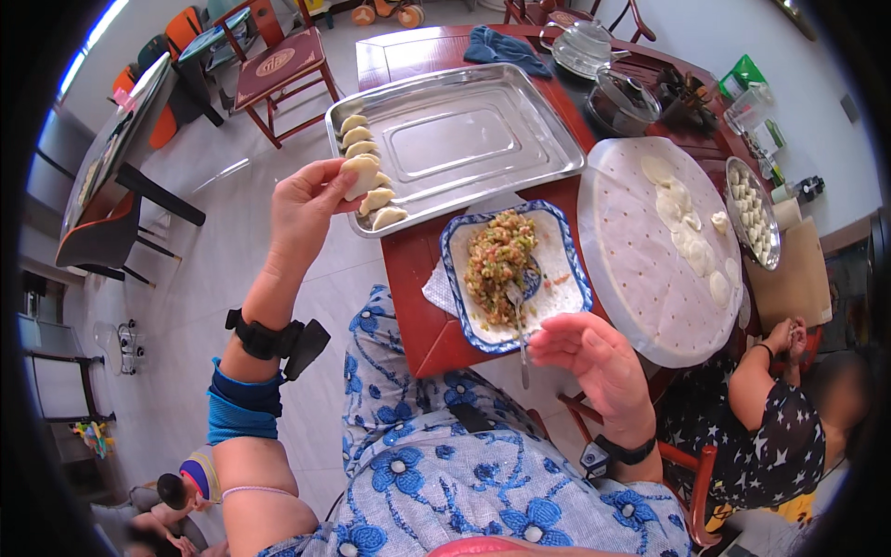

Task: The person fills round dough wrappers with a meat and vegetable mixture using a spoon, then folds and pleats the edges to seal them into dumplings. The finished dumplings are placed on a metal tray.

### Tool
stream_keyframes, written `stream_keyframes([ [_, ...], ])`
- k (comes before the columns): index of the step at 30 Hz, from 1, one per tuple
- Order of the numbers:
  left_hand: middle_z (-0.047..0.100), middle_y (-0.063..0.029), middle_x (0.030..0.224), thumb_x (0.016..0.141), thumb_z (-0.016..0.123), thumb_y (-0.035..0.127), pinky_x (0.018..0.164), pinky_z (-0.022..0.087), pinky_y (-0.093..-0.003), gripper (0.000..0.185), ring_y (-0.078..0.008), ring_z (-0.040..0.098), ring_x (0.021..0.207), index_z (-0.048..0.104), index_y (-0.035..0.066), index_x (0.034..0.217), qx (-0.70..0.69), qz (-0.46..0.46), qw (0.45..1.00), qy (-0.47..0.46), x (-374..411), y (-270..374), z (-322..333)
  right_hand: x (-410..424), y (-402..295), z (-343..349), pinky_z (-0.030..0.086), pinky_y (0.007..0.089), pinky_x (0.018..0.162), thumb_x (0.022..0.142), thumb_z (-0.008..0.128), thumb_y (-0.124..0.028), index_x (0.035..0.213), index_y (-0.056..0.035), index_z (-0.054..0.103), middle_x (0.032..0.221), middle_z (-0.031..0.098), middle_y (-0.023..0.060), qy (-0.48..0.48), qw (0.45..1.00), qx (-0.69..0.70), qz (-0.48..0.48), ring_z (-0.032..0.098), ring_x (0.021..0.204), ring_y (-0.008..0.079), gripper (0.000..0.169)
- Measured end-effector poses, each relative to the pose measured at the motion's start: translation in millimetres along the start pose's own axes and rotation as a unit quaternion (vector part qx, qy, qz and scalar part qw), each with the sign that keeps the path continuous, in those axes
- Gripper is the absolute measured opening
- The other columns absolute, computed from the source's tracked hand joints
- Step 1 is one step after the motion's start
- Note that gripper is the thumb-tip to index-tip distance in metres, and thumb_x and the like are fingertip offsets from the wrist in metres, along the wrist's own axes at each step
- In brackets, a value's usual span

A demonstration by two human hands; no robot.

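My left hand [310, 202] pinches a round dumpling wrapper [359, 178] between thumb and fingers, over the left edge of a steel tray [452, 139]. Folded dumplings [376, 200] line that side of the tray, some partly hidden by my hand. Closer to me, a blue-rimmed square dish [560, 292] holds chopped filling [498, 261]. A metal spoon [519, 327] rests in the filling with its handle over the dish's near edge. Beside that handle, my right hand [598, 362] has its fingers loosely apart and nothing in it; whether it touches the handle I cannot tell.
Right of the dish, a round board under perforated white cloth [626, 244] carries flat wrappers [672, 202]. Farther right are a metal plate of dough pieces [752, 209] and a seated person [759, 425]. Glass-lidded pots [623, 101] and a blue cloth [505, 50] occupy the table's far side.
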State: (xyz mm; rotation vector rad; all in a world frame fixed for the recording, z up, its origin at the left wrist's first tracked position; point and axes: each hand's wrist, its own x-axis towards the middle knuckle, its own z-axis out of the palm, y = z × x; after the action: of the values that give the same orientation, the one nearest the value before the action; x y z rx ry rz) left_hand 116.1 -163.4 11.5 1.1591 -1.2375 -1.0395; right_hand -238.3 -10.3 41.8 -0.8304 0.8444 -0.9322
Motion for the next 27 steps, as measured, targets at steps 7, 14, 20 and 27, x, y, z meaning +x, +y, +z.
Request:
stream_keyframes([
  [7, 0.071, -0.0043, 0.094, 0.093, 0.068, 0.007, 0.072, 0.060, -0.0247, 0.017, -0.0103, 0.068, 0.084, 0.070, -0.003, 0.106, 0.085, -0.025, 0.996, 0.014, 17, -9, 0, 10, -18, -20, 0.051, 0.0368, 0.096, 0.103, 0.051, -0.023, 0.124, 0.0061, 0.057, 0.114, 0.067, 0.0172, 0.107, 0.992, -0.073, 0.012, 0.065, 0.107, 0.0242, 0.036],
  [14, 0.071, -0.0048, 0.090, 0.093, 0.067, 0.005, 0.071, 0.060, -0.0245, 0.015, -0.0083, 0.067, 0.081, 0.070, -0.003, 0.105, 0.078, 0.021, 0.995, 0.064, 54, -22, -30, 37, -32, -26, 0.055, 0.0384, 0.091, 0.102, 0.052, -0.023, 0.123, 0.0043, 0.057, 0.111, 0.068, 0.0176, 0.155, 0.978, -0.137, 0.021, 0.068, 0.100, 0.0248, 0.035],
  [20, 0.071, -0.0034, 0.091, 0.092, 0.069, 0.005, 0.071, 0.056, -0.0226, 0.015, -0.0079, 0.066, 0.081, 0.070, -0.002, 0.105, 0.074, 0.019, 0.997, 0.020, 49, -31, -12, 52, -29, -17, 0.050, 0.0362, 0.096, 0.102, 0.054, -0.025, 0.124, 0.0047, 0.057, 0.113, 0.068, 0.0148, 0.147, 0.976, -0.151, 0.051, 0.065, 0.106, 0.0219, 0.038],
  [27, 0.071, -0.0084, 0.088, 0.088, 0.072, 0.004, 0.071, 0.054, -0.0256, 0.012, -0.0162, 0.070, 0.079, 0.071, 0.002, 0.100, 0.310, 0.133, 0.935, -0.108, 28, -24, 35, 42, -22, -18, 0.050, 0.0346, 0.096, 0.101, 0.054, -0.025, 0.122, 0.0045, 0.060, 0.112, 0.068, 0.0137, 0.146, 0.974, -0.169, 0.041, 0.064, 0.106, 0.0200, 0.036],
])
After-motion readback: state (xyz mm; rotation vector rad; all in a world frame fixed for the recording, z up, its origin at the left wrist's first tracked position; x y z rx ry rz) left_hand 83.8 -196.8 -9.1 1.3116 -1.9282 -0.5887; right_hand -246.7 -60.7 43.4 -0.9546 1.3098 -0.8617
